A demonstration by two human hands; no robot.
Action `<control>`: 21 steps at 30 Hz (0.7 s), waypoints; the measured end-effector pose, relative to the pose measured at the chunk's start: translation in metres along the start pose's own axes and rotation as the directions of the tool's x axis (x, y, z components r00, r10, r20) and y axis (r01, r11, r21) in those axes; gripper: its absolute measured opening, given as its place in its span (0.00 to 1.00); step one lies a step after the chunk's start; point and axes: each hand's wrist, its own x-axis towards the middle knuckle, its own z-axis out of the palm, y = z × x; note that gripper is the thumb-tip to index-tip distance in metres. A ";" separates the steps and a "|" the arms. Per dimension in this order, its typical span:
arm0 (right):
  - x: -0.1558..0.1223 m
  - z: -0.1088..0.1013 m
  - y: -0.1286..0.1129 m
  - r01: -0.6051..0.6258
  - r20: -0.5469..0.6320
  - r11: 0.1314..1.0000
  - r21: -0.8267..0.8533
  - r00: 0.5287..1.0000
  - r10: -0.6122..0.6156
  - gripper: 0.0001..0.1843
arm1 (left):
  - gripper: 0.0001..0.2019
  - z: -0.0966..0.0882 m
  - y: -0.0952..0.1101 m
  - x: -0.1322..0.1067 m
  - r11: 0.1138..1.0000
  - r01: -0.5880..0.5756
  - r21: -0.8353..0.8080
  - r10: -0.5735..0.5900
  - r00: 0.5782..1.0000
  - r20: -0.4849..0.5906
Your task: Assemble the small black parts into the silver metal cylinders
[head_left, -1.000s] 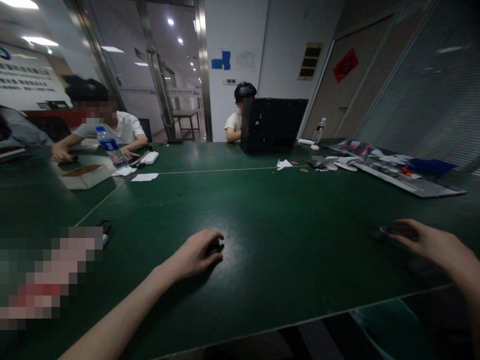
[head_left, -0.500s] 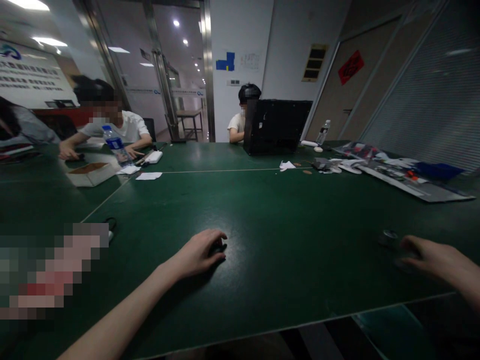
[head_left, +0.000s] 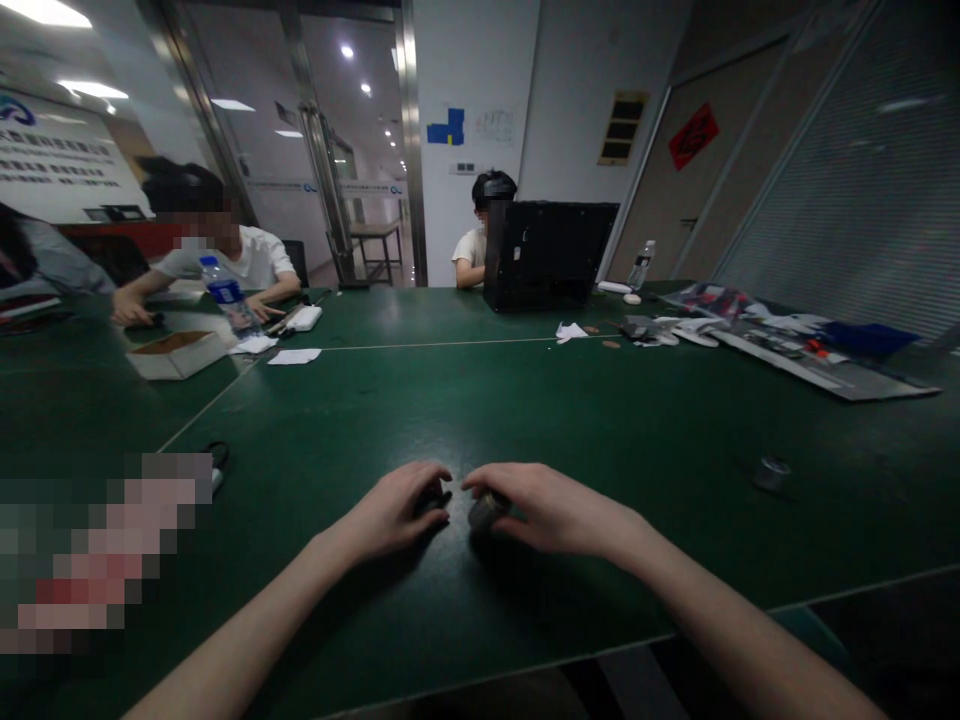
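In the middle of the green table, my right hand is closed around a small dark grey metal cylinder, which tilts a little. Just left of it rests my left hand, its fingers curled inward. Something dark lies within those fingers, but I cannot make out what it is. A narrow gap separates the two hands. Another small grey cylinder stands on the table off to the right, apart from both hands.
A white box, a water bottle and papers lie far left, near a seated person. Another person sits behind a black case. Parts and a board occupy the back right. A blurred-out patch covers the left edge.
My right hand has swept from the far right to the middle, bringing a grey cylinder beside my left hand. The other cylinder stays at the right. My left hand is nearly still.
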 end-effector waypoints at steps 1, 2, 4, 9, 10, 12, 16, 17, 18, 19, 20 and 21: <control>0.009 0.005 0.001 0.038 0.023 0.999 0.017 0.999 -0.039 0.27 | 0.14 0.000 -0.001 0.000 1.000 -0.014 0.004 0.014 1.000 -0.004; 0.017 0.010 0.003 0.068 0.033 0.997 0.041 0.997 -0.070 0.27 | 0.13 0.001 -0.002 0.000 1.000 -0.024 0.005 0.024 1.000 -0.008; 0.028 0.019 0.010 0.107 0.027 0.988 0.111 0.993 -0.111 0.28 | 0.12 0.001 -0.004 -0.001 0.999 -0.033 0.005 0.033 0.999 -0.014; 0.033 0.046 0.034 0.090 -0.053 0.951 0.297 0.996 -0.077 0.36 | 0.15 0.002 -0.007 0.000 1.000 -0.013 0.016 0.014 1.000 -0.005; 0.032 0.050 0.038 0.088 -0.064 0.947 0.308 0.995 -0.072 0.35 | 0.14 0.002 -0.007 0.000 1.000 -0.010 0.018 0.010 1.000 -0.003; 0.031 0.055 0.041 0.095 -0.076 0.947 0.308 0.994 -0.075 0.34 | 0.14 0.002 -0.006 0.000 1.000 -0.010 0.019 0.010 1.000 -0.002; 0.028 0.049 0.038 0.094 -0.038 0.953 0.287 0.995 -0.087 0.33 | 0.15 0.000 -0.003 -0.001 1.000 -0.001 0.015 0.000 1.000 0.013; 0.028 0.046 0.037 0.095 -0.016 0.956 0.277 0.995 -0.094 0.33 | 0.15 -0.001 -0.002 -0.001 1.000 0.003 0.012 -0.003 1.000 0.016; 0.027 0.043 0.035 0.093 0.005 0.959 0.268 0.995 -0.098 0.31 | 0.15 -0.001 -0.001 -0.001 1.000 0.005 0.008 -0.005 1.000 0.017; 0.026 0.041 0.033 0.091 0.020 0.961 0.260 0.995 -0.099 0.30 | 0.15 -0.001 0.000 -0.001 1.000 0.004 0.006 -0.004 1.000 0.018; 0.026 0.039 0.032 0.087 0.029 0.963 0.254 0.995 -0.097 0.28 | 0.15 -0.002 0.000 -0.001 1.000 0.001 0.004 -0.001 1.000 0.019; 0.025 0.038 0.031 0.082 0.029 0.965 0.249 0.995 -0.092 0.27 | 0.15 -0.002 0.001 -0.001 1.000 -0.003 0.003 0.003 1.000 0.018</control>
